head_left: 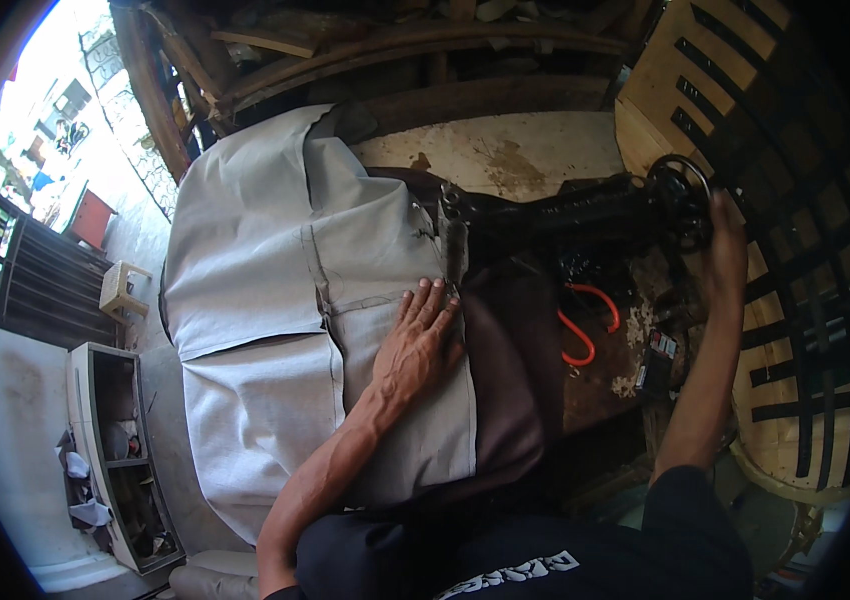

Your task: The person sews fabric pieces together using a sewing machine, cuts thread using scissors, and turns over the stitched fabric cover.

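My left hand (419,342) lies flat on a large seamed piece of fabric (245,270), pale grey on this side, with its fingers stretched toward the sewing machine's needle end. The black sewing machine (555,222) stands across the table, its head over the fabric's right edge. Dark brown material (510,350) shows beside and under the pale side. At the machine's right end, my right hand (727,225) is at the rim of the spoked handwheel (683,200). Motion smears that hand, and its fingers are mostly hidden. The needle and presser foot are hard to make out.
Orange-handled scissors (585,340) and a small dark box (657,360) lie on the worn table right of the fabric. A wooden frame with black straps (775,380) stands close on the right. At left are a small stool (127,290) and an open cabinet (110,430).
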A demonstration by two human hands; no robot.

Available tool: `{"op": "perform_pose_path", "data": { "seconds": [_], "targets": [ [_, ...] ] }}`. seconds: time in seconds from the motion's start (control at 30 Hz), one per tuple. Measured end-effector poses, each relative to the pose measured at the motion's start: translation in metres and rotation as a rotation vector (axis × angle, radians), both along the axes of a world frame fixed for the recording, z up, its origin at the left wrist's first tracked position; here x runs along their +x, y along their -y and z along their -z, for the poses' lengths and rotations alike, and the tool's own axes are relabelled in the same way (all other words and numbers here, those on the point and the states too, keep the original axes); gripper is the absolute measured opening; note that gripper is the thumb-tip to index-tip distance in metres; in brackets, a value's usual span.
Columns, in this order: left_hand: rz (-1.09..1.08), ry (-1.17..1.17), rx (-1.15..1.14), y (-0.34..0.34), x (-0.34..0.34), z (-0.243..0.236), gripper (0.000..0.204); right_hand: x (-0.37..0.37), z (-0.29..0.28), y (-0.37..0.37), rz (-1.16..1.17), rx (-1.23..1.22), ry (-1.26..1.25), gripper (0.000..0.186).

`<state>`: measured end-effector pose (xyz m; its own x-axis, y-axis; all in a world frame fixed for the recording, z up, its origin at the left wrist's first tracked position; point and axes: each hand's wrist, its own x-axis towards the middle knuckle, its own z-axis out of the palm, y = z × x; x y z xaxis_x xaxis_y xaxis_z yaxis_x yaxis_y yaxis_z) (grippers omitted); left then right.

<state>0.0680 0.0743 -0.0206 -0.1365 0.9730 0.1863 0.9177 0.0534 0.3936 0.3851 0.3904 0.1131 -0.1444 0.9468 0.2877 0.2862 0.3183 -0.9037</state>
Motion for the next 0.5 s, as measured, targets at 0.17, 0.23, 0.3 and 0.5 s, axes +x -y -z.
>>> {"op": "perform_pose_path", "data": {
  "seconds": [0.17,0.23,0.3,0.5],
  "targets": [
    [0.031,0.033,0.031,-0.001,-0.001,0.005,0.064,-0.013,-0.006,0.063,0.41,0.117,0.265,0.046],
    [0.017,0.028,0.029,0.004,-0.002,0.008,0.063,-0.056,-0.005,0.112,0.362,0.684,0.275,0.036],
    [0.015,0.001,0.069,0.004,0.001,0.007,0.063,-0.096,0.001,0.169,-0.199,0.346,0.154,0.03],
    [-0.102,-0.095,0.017,0.017,0.028,-0.01,0.058,-0.204,0.094,0.099,-0.747,0.302,1.152,0.037]
  ]
}}
